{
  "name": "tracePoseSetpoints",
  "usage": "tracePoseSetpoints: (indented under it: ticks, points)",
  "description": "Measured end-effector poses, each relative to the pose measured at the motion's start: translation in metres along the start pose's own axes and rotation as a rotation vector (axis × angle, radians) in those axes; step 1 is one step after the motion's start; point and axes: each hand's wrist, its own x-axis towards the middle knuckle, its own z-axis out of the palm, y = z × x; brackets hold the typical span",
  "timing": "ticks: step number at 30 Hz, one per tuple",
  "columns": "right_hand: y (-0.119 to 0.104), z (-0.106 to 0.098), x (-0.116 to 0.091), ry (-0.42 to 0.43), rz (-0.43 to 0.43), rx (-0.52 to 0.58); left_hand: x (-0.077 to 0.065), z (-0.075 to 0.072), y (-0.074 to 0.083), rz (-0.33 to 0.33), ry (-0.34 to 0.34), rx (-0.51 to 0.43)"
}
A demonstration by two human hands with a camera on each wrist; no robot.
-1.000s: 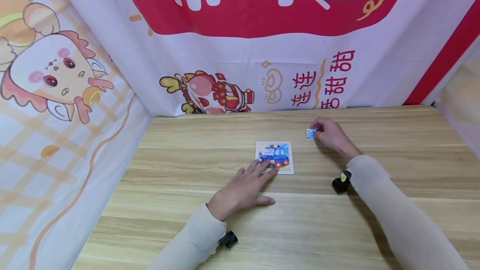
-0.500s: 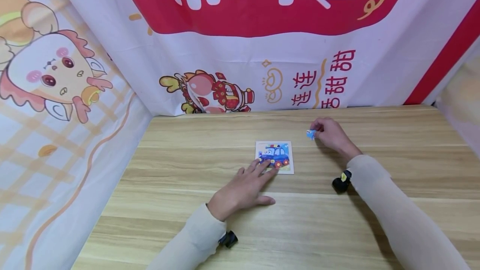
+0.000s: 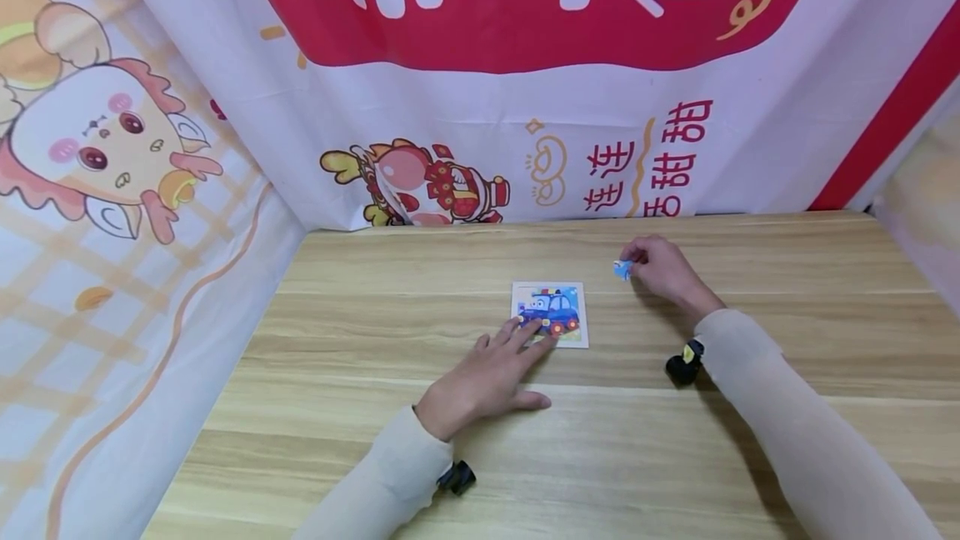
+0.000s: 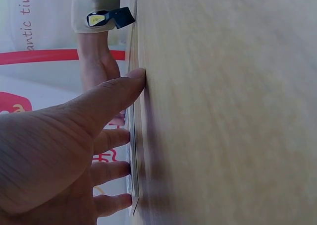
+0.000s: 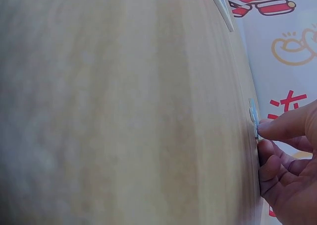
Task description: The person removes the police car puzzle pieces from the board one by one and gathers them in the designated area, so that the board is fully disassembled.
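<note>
A square picture puzzle [image 3: 568,303] with a blue cartoon police car and a white border lies flat on the table. My left hand [image 3: 480,382] has its fingertips spread on the puzzle's lower left part, covering some of it, while the thumb [image 4: 119,93] rests out to the side. To the right and farther back, my right hand [image 3: 663,272] pinches a small light-blue puzzle piece [image 3: 622,270] between thumb and fingers. In the right wrist view the piece [image 5: 253,118] appears edge-on, close to the tabletop and apart from the puzzle.
Both hands are over a wood-grain table [image 3: 360,315]. A printed white and red cloth [image 3: 450,107] hangs along its back edge, and another patterned cloth [image 3: 112,273] hangs at the left. Each wrist carries a small black camera [image 3: 682,365].
The blue piece has turned slightly in my right fingers, staying at about the same spot. My left hand has kept its place on the puzzle.
</note>
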Motion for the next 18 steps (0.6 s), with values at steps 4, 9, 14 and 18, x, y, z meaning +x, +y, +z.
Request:
tracePoseSetpoints:
  ticks: [4,9,14,18]
  points:
    - [0.000,-0.001,-0.001,0.009,0.007,0.009,0.000,-0.001,0.000,0.000,-0.004,-0.008]
    - [-0.001,0.000,-0.001,0.030,0.022,0.038,0.000,-0.001,0.001,-0.006,-0.010,-0.013]
    - [-0.005,-0.001,-0.001,0.040,0.031,0.058,0.000,-0.002,0.002,-0.009,-0.013,-0.014]
    - [-0.011,-0.001,-0.003,0.039,-0.008,0.056,0.000,-0.002,0.002,-0.009,-0.012,-0.009]
